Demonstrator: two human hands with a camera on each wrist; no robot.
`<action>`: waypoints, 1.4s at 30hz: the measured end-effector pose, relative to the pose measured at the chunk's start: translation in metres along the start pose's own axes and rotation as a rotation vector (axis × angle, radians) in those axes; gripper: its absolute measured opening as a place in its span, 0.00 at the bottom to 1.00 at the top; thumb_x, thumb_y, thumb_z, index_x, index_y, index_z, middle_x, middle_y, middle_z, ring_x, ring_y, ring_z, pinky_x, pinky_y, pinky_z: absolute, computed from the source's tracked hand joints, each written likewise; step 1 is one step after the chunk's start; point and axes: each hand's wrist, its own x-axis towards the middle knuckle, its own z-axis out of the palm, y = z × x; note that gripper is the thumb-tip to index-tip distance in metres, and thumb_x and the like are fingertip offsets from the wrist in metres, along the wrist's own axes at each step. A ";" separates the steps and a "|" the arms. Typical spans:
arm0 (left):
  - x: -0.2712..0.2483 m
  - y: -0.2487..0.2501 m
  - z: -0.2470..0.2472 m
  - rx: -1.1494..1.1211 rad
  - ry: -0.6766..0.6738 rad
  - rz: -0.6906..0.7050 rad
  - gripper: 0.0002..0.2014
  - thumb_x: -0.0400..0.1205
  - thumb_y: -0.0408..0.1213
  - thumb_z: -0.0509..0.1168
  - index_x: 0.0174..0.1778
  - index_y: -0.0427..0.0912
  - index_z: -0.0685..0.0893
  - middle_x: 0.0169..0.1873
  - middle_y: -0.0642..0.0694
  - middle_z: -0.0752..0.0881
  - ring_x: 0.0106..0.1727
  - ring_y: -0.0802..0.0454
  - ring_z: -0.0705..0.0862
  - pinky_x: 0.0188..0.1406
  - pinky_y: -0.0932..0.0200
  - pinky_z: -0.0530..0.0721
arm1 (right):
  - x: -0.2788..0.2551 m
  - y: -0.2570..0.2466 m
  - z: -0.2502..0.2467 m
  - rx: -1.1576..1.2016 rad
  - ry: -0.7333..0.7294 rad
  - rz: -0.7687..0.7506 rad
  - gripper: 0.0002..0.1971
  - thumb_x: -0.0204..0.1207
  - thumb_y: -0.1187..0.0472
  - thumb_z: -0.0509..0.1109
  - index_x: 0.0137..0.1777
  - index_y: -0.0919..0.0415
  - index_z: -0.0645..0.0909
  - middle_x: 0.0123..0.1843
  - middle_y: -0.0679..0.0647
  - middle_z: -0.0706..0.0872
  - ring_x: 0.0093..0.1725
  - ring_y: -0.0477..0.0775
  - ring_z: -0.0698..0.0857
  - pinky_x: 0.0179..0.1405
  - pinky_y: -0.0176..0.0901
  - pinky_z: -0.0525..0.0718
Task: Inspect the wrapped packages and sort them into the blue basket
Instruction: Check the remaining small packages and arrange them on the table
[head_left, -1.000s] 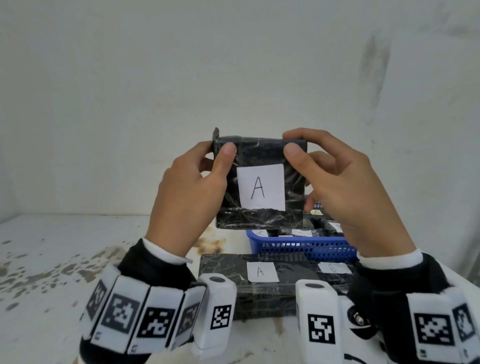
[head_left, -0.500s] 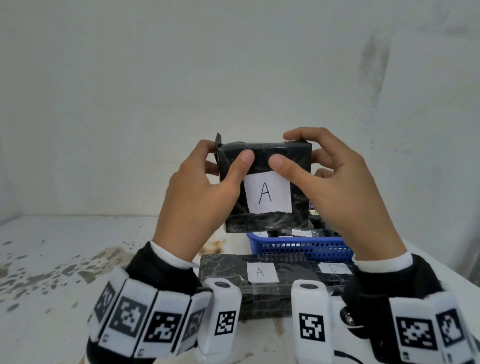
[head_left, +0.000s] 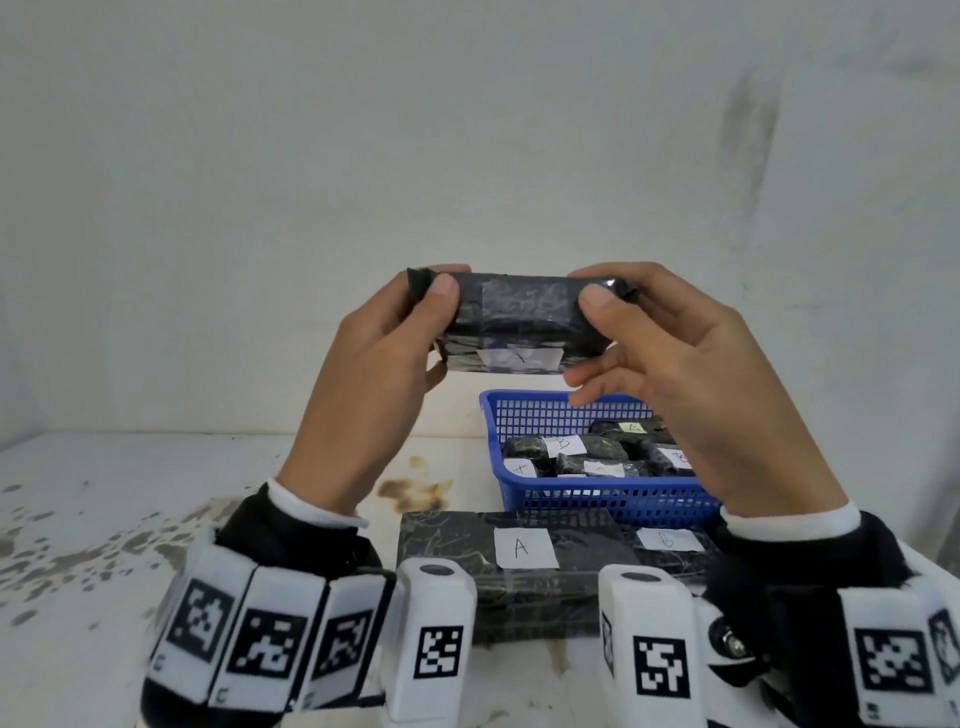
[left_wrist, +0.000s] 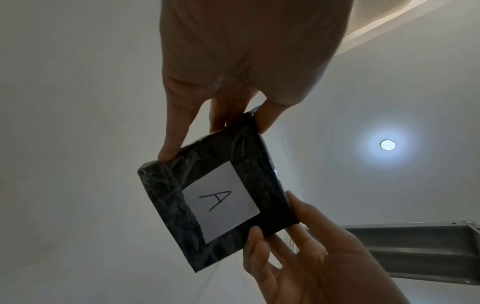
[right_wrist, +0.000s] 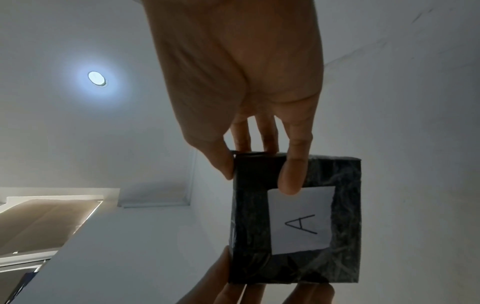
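Held package (left_wrist: 218, 197) label reads "A"; basket (head_left: 613, 506) packages' labels perhaps "B".

Both hands tipped the wrapped package (head_left: 519, 325) back from upright, so its "A" label (head_left: 511, 357) turned downward; the left hand (head_left: 374, 384) and right hand (head_left: 675, 374) shifted to its ends.

The blue basket (head_left: 613, 501) is approached freely from above, though its floor is crowded with packages (head_left: 582, 452), its near side is blocked by two large packages (head_left: 519, 566), and bare surface (head_left: 130, 493) is left leftward.
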 end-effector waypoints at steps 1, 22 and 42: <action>0.000 0.001 0.000 -0.002 0.006 -0.003 0.11 0.87 0.45 0.58 0.54 0.53 0.87 0.44 0.56 0.88 0.52 0.56 0.85 0.59 0.54 0.84 | 0.000 0.000 0.000 0.006 -0.003 0.002 0.07 0.82 0.56 0.71 0.55 0.54 0.88 0.49 0.54 0.90 0.33 0.59 0.89 0.37 0.48 0.89; 0.000 -0.008 0.004 0.225 -0.052 0.035 0.19 0.79 0.59 0.66 0.64 0.58 0.82 0.48 0.64 0.86 0.48 0.74 0.83 0.58 0.75 0.78 | -0.003 0.003 0.003 -0.113 0.004 -0.074 0.13 0.67 0.52 0.82 0.50 0.51 0.86 0.47 0.45 0.89 0.33 0.51 0.89 0.47 0.53 0.92; 0.001 -0.004 0.000 -0.029 -0.035 -0.063 0.26 0.80 0.35 0.71 0.74 0.49 0.75 0.59 0.46 0.86 0.48 0.52 0.91 0.42 0.53 0.91 | -0.003 0.003 0.012 -0.106 -0.008 -0.012 0.39 0.77 0.56 0.77 0.84 0.37 0.63 0.56 0.46 0.93 0.53 0.45 0.92 0.59 0.43 0.87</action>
